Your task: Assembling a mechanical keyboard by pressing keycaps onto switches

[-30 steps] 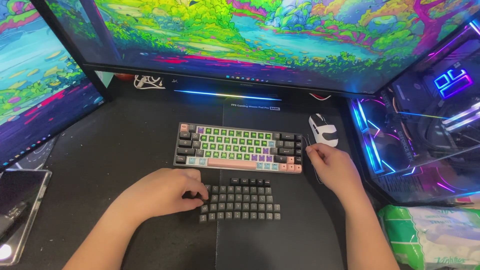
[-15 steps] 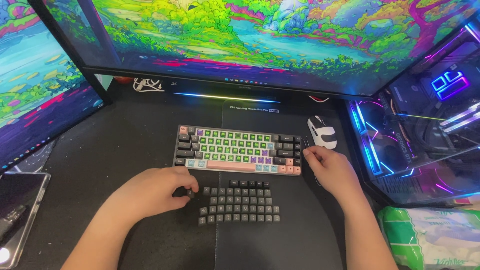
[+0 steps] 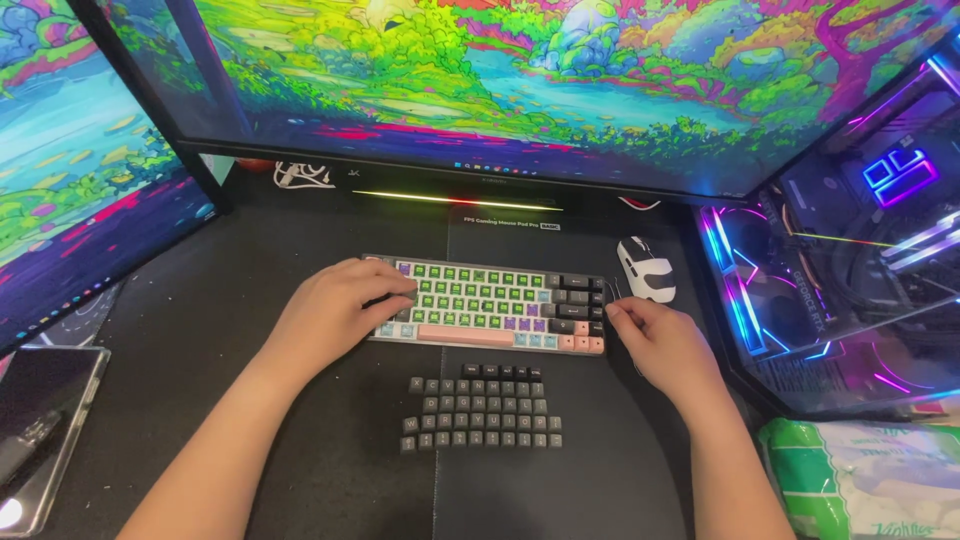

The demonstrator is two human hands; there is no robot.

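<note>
A compact keyboard [image 3: 500,305] with green, purple, grey and pink keycaps lies on the black desk mat [image 3: 250,330]. My left hand [image 3: 335,312] rests on its left end, fingers curled over the leftmost keys. Whether the fingers pinch a keycap I cannot tell. My right hand [image 3: 665,345] touches the keyboard's right edge, its fingertips close together beside a thin wire tool that is hard to make out. Below the keyboard, several loose dark grey keycaps [image 3: 485,408] lie laid out in rows.
A white mouse [image 3: 645,268] sits right of the keyboard. Large monitors [image 3: 560,80] stand behind and at left. A lit computer case [image 3: 850,260] stands at right. A phone or tablet [image 3: 45,430] lies at the left edge. A green packet [image 3: 860,480] lies bottom right.
My left hand has moved up from the loose grey keycaps to the left end of the keyboard. My right hand has stayed at the keyboard's right edge.
</note>
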